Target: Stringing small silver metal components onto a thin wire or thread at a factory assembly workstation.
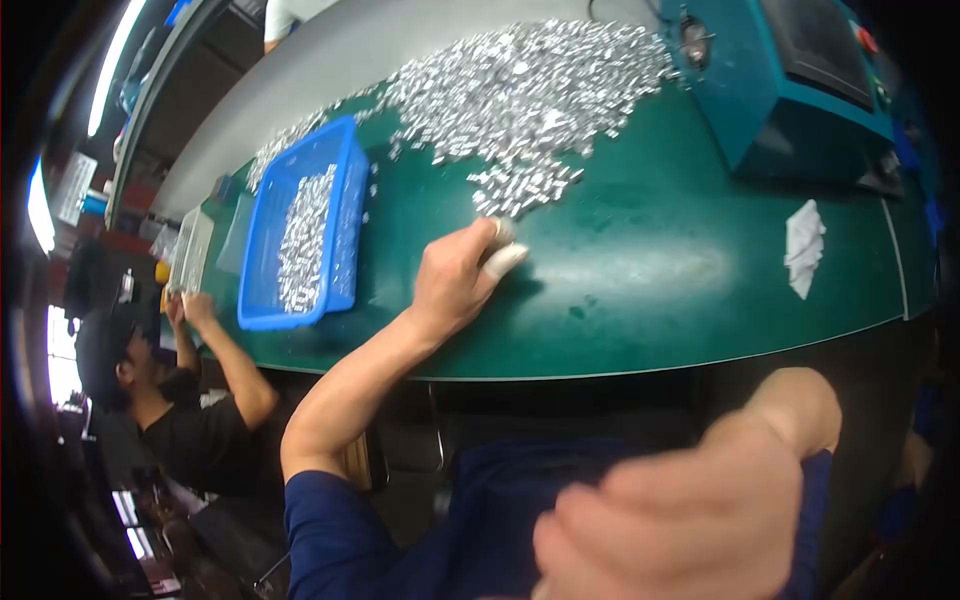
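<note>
My left hand [458,275] rests on the green table [640,290], its white-capped fingertips touching the near edge of a big heap of small silver metal parts [520,95]; I cannot tell whether it pinches a part. My right hand [690,510] is raised close to the camera at the lower right, blurred, fingers curled, nothing visible in it. Left of my left hand sits a blue plastic tray [345,210] with a strip of the same silver parts inside.
A teal machine [790,90] stands at the back right. A crumpled white cloth [803,247] lies on the table's right side. Another person [190,400] sits at the left, hands at the table's end near a flat grey box [190,248].
</note>
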Demonstrator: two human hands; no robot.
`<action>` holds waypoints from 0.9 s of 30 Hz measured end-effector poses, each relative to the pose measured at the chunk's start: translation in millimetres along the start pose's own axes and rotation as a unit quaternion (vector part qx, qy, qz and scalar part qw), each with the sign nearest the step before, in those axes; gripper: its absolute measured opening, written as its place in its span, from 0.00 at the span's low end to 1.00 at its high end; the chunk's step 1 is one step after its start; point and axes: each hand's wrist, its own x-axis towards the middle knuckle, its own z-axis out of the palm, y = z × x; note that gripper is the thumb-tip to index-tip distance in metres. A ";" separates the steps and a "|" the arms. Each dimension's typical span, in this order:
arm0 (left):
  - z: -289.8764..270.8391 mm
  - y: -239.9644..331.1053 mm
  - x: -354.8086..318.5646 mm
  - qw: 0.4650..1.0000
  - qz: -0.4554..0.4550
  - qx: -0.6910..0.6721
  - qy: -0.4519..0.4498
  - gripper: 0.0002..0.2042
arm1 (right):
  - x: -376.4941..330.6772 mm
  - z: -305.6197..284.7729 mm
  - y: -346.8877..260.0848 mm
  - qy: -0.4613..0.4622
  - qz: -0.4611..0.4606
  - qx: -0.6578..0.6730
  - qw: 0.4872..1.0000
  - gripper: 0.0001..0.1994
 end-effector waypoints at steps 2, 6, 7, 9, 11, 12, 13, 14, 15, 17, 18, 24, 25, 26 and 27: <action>11.7 25.3 2.3 0.979 -0.129 -0.160 0.009 0.09 | 6.8 -19.0 -5.2 -0.025 -0.075 0.009 0.997 0.07; 9.9 -19.1 -6.0 0.926 -0.215 -0.310 0.025 0.06 | 11.7 43.6 13.3 0.004 -0.134 0.016 0.991 0.06; 9.0 -17.1 0.8 0.916 -0.254 -0.311 -0.009 0.07 | 10.8 41.4 17.8 0.000 -0.148 0.010 0.989 0.05; 6.0 -29.9 -2.2 0.918 -0.227 -0.325 -0.011 0.09 | 6.1 47.8 33.1 0.004 -0.086 -0.006 0.996 0.06; 2.6 -31.6 1.5 0.932 -0.194 -0.306 -0.001 0.09 | 7.7 48.7 48.1 0.039 0.004 -0.029 0.999 0.07; -4.8 -22.3 -2.2 0.918 -0.228 -0.324 0.016 0.09 | 14.4 52.5 55.7 0.066 0.038 -0.024 0.997 0.08; -11.1 -11.8 -6.4 0.903 -0.263 -0.338 0.037 0.10 | 21.4 56.8 64.1 0.094 0.069 -0.015 0.993 0.09; -9.1 -12.5 -4.8 0.902 -0.265 -0.338 0.043 0.10 | 23.9 61.4 79.3 0.116 0.098 -0.010 0.988 0.10; -8.8 -15.9 -2.5 0.897 -0.251 -0.364 0.028 0.13 | 26.5 67.0 94.5 0.139 0.125 -0.001 0.982 0.11; 0.6 -25.3 2.6 0.880 -0.224 -0.419 0.002 0.25 | -6.7 64.6 125.5 0.139 0.325 0.146 0.924 0.08; -2.1 -21.5 6.2 0.852 -0.279 -0.442 -0.011 0.22 | -21.2 60.5 134.5 0.119 0.374 0.154 0.907 0.08; -12.1 -27.5 -2.9 0.825 -0.323 -0.463 -0.015 0.12 | -71.0 82.0 150.3 0.109 0.502 0.178 0.839 0.08; -13.3 -28.4 -4.0 0.814 -0.322 -0.483 -0.018 0.12 | -72.4 82.5 151.3 0.110 0.501 0.183 0.839 0.08; -11.2 -33.5 -6.0 0.821 -0.296 -0.488 -0.011 0.13 | -73.1 82.0 152.6 0.083 0.461 0.160 0.869 0.08; -11.6 -33.9 -6.0 0.821 -0.298 -0.487 -0.014 0.13 | -74.9 80.1 153.5 0.057 0.423 0.134 0.894 0.08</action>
